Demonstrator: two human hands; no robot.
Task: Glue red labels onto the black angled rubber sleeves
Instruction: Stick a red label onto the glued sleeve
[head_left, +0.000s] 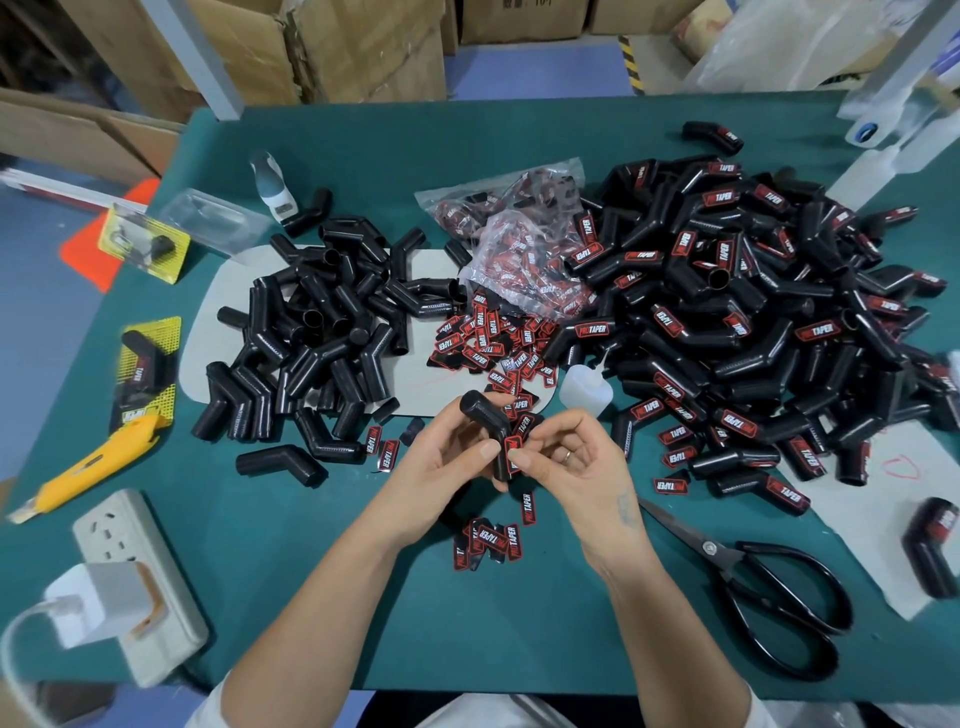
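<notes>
Above the near middle of the green bench, the left hand is holding a black angled rubber sleeve, its grip curling around the sleeve's lower leg while the upper leg is pointing up and to the left. The right hand is pressing a red label against that lower leg, its grip pinching the label with thumb and fingertips. A heap of unlabelled sleeves is lying to the left on a grey sheet, and a larger heap of labelled sleeves is lying to the right. Loose labels are spreading between the heaps, just below clear bags of labels. A small glue bottle is lying just beside the right hand, and black scissors are lying near the right forearm.
</notes>
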